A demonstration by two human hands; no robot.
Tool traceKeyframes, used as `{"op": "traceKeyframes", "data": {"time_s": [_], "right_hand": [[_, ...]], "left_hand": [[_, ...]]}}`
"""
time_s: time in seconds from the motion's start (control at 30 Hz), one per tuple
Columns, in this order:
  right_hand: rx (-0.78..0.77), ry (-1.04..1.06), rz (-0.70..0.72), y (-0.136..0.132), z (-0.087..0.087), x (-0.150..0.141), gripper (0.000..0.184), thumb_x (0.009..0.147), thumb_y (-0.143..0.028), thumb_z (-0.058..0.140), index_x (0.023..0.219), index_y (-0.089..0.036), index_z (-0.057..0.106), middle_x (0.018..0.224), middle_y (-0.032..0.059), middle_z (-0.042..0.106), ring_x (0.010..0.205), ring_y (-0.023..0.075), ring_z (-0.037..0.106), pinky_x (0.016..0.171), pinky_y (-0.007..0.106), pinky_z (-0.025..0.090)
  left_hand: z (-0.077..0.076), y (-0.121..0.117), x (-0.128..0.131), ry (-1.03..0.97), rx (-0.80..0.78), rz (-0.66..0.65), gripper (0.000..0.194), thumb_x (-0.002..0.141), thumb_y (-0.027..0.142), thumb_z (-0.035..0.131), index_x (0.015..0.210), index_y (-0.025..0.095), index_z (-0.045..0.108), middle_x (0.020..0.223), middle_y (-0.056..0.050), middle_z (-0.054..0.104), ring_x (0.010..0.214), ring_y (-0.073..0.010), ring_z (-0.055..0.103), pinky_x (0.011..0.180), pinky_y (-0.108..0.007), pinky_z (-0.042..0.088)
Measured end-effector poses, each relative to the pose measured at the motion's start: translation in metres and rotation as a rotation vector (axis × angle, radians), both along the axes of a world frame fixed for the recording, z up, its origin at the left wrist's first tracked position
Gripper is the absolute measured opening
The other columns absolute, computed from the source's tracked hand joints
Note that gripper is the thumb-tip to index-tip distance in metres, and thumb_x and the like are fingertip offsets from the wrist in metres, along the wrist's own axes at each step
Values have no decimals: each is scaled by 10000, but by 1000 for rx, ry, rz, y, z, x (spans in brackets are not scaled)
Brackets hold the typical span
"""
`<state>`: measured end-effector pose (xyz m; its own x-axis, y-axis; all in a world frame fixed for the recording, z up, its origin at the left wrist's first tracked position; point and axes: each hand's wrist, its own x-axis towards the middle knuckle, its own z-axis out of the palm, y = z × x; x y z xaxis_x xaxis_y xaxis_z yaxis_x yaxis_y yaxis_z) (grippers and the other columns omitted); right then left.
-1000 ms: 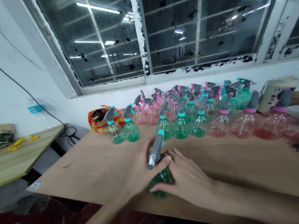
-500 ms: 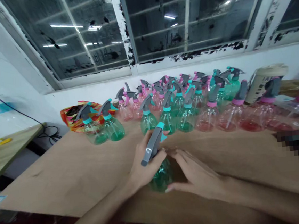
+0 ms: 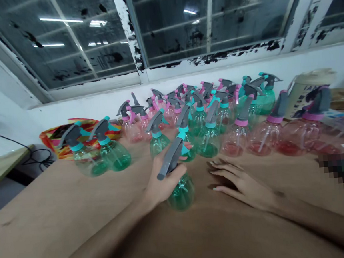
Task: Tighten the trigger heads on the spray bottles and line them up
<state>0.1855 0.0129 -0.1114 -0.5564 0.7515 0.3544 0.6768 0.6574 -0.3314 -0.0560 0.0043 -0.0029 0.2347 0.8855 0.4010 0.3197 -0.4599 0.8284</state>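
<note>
Near the middle of the worktop [image 3: 229, 236], the left hand [image 3: 160, 180] had its grip closed round the neck of one green spray bottle [image 3: 181, 194], near upright, nozzle towards one o'clock. The right hand [image 3: 244, 185], open, lay farther off at four. Two green bottles [image 3: 116, 154] stood at ten; the overlapping crowd beyond defied counting.

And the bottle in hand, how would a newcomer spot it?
Under the window is a wooden table with a row of spray bottles. Nearer than that row is a green bottle, the only one gripped by the left hand.
</note>
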Motion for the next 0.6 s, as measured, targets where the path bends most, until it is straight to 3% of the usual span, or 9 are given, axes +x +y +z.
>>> {"op": "traceKeyframes", "data": {"time_s": [0.3, 0.47, 0.6], "right_hand": [[-19, 31, 36, 7, 0, -2, 470, 897, -460, 511, 1299, -216, 532, 1371, 69, 535, 1308, 240, 431, 1080, 464, 378], [-28, 14, 45, 7, 1, -2, 457, 903, -450, 507, 1297, -220, 542, 1374, 69, 532, 1310, 244, 428, 1080, 469, 376], [-26, 15, 35, 6, 3, -3, 453, 904, -451, 506, 1291, -220, 548, 1367, 69, 539, 1308, 243, 432, 1084, 470, 372]], "left_hand": [[7, 10, 10, 26, 8, -26, 359, 710, 113, 483, 1010, 250, 627, 1114, -4, 658, 953, -170, 643, 857, -296, 507], [6, 11, 8, 81, -36, 3, 226, 729, 172, 509, 922, 238, 607, 779, 16, 645, 699, -161, 616, 668, -278, 507], [7, 10, 9, 87, -70, -8, 106, 740, 216, 530, 820, 232, 597, 785, 5, 617, 708, -159, 587, 682, -274, 496]]}}
